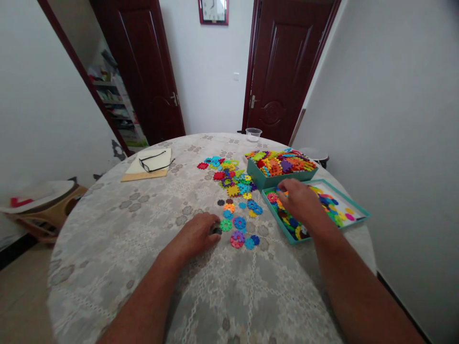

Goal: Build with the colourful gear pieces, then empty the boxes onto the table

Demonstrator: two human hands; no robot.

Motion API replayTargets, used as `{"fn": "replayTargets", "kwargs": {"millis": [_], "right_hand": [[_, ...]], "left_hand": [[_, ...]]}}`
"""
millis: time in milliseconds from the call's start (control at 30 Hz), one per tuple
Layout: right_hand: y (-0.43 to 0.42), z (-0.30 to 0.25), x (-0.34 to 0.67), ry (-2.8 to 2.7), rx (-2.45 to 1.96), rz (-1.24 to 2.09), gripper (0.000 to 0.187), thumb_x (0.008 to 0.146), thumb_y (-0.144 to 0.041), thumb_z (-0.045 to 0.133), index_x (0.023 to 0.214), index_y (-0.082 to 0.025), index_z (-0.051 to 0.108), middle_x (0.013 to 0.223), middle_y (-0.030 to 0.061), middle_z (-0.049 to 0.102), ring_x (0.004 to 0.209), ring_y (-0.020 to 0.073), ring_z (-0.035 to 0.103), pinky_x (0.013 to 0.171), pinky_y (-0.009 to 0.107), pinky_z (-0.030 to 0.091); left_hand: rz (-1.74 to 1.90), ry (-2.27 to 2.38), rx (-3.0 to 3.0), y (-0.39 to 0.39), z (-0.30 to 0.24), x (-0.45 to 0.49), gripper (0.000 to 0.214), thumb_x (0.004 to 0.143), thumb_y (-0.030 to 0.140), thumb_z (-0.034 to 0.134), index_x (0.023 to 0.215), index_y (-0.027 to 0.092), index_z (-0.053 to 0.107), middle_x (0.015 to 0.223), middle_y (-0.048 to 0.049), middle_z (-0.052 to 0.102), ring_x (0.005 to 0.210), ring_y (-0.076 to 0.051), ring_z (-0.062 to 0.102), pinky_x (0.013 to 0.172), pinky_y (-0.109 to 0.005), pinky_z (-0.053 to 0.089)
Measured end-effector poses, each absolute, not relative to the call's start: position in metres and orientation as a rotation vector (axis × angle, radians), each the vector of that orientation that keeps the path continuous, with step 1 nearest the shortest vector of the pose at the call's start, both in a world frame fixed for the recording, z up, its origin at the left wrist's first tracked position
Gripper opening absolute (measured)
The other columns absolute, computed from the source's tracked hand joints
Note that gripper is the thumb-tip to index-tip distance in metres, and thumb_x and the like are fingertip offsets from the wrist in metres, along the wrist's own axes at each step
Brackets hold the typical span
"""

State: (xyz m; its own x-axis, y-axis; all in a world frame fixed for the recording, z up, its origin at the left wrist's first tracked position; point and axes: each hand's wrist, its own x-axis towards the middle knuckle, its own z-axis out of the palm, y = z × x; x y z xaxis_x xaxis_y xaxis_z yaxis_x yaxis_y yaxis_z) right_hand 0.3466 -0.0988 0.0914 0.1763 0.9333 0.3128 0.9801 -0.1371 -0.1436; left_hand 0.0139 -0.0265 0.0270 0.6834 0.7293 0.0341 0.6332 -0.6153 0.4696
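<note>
My left hand (201, 232) rests on the cloth, thumb and forefinger curled around a dark gear-shaped plastic piece (217, 230). Just right of it lie a green gear piece (225, 225), a blue one (239, 222) and a purple one (238, 236) over pink. My right hand (298, 197) is over the left part of a shallow teal-edged tray (353, 215) of loose coloured pieces. Its fingers are bent together near a pink gear piece (272, 197); whatever is between them is hidden.
Behind the tray stands a deeper teal box (263, 179) heaped with pieces. A coloured pile (233, 179) lies left of it. Glasses (154, 166) rest on a notepad (134, 168) at left. A clear plastic bowl (253, 134) stands at the far table edge.
</note>
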Motion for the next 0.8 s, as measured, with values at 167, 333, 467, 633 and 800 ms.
{"fn": "replayTargets", "kwargs": {"millis": [167,333,467,633,800], "right_hand": [[-0.112,0.080,0.298,-2.293,-1.877,0.496,0.016,0.086,-0.031,0.072,0.100,-0.025,0.073,0.099,0.0063,0.075,0.087,0.0230,0.067,0.071,0.030,0.042],[-0.116,0.066,0.278,-2.350,-1.965,0.474,0.021,0.073,-0.032,0.082,0.090,-0.022,0.074,0.091,0.0099,0.075,0.082,0.0267,0.068,0.063,0.030,0.036],[-0.112,0.058,0.273,-2.437,-1.888,0.509,0.011,0.076,-0.024,0.075,0.086,-0.022,0.071,0.087,0.0085,0.073,0.076,0.0232,0.063,0.061,0.029,0.033],[-0.109,0.058,0.276,-2.487,-1.736,0.643,0.012,0.076,-0.019,0.071,0.087,-0.023,0.067,0.087,0.0044,0.069,0.076,0.0196,0.057,0.060,0.027,0.029],[-0.108,0.066,0.271,-2.457,-1.543,0.818,0.019,0.082,-0.017,0.066,0.099,-0.024,0.068,0.086,-0.0001,0.068,0.074,0.0171,0.057,0.062,0.026,0.033]], "left_hand": [[0.276,1.064,2.476,-0.027,0.028,0.017,0.024,0.084,0.027,0.065,0.107,0.026,0.068,0.106,-0.0060,0.072,0.097,-0.025,0.064,0.081,-0.034,0.046],[0.279,1.046,2.499,-0.028,0.029,0.019,0.018,0.082,0.025,0.065,0.100,0.025,0.068,0.101,-0.0051,0.071,0.094,-0.023,0.062,0.081,-0.033,0.045],[0.339,1.032,2.513,-0.027,0.025,0.019,0.014,0.082,0.025,0.066,0.096,0.024,0.067,0.100,-0.0062,0.069,0.095,-0.024,0.061,0.084,-0.034,0.045],[0.323,1.044,2.442,-0.031,0.031,0.019,0.010,0.081,0.021,0.061,0.090,0.024,0.061,0.096,-0.0030,0.069,0.090,-0.021,0.060,0.077,-0.031,0.043],[0.218,0.860,2.266,-0.037,0.038,0.023,0.015,0.080,0.018,0.060,0.094,0.024,0.061,0.089,0.0028,0.070,0.081,-0.016,0.061,0.071,-0.025,0.042]]}}
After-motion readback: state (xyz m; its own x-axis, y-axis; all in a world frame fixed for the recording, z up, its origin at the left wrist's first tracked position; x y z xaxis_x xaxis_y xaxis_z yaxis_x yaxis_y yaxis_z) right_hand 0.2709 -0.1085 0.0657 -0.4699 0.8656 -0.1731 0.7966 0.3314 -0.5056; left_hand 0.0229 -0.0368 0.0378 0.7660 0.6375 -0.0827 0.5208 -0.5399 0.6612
